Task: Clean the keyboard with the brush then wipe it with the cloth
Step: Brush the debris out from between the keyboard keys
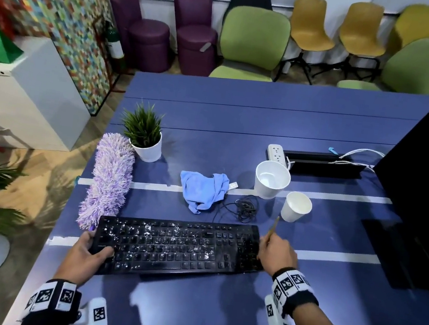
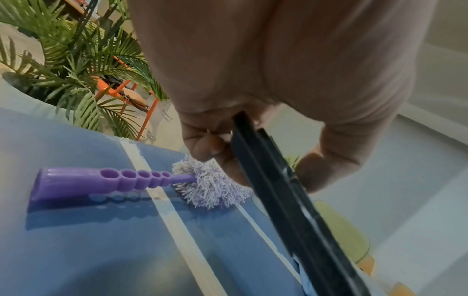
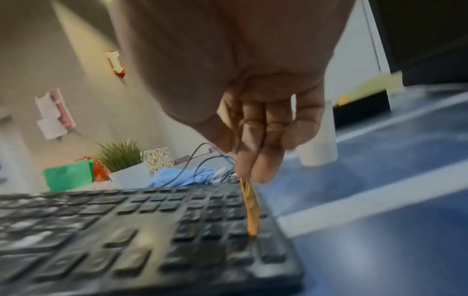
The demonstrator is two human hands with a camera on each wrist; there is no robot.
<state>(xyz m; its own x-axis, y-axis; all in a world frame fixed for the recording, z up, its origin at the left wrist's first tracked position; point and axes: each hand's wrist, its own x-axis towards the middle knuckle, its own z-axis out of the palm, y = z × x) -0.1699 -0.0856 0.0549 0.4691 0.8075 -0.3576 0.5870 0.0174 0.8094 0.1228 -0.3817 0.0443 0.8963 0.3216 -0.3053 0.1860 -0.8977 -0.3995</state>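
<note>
A black keyboard (image 1: 177, 247) speckled with white crumbs lies on the blue table (image 1: 241, 116). My left hand (image 1: 89, 252) grips its left end, thumb on the keys; the left wrist view shows the fingers curled round the keyboard's edge (image 2: 286, 192). My right hand (image 1: 276, 252) pinches a thin wooden-handled brush (image 1: 272, 227) at the keyboard's right end. In the right wrist view the brush (image 3: 250, 208) has its tip down on the number-pad keys (image 3: 228, 220). A crumpled blue cloth (image 1: 202, 192) lies behind the keyboard.
A purple fluffy duster (image 1: 110, 178) lies left of the keyboard, its handle (image 2: 101, 183) near the table edge. Behind stand a potted plant (image 1: 144, 136), two white paper cups (image 1: 271, 179) (image 1: 296, 207), a coiled cable (image 1: 245, 207), a power strip (image 1: 278, 153) and a dark monitor (image 1: 422, 195).
</note>
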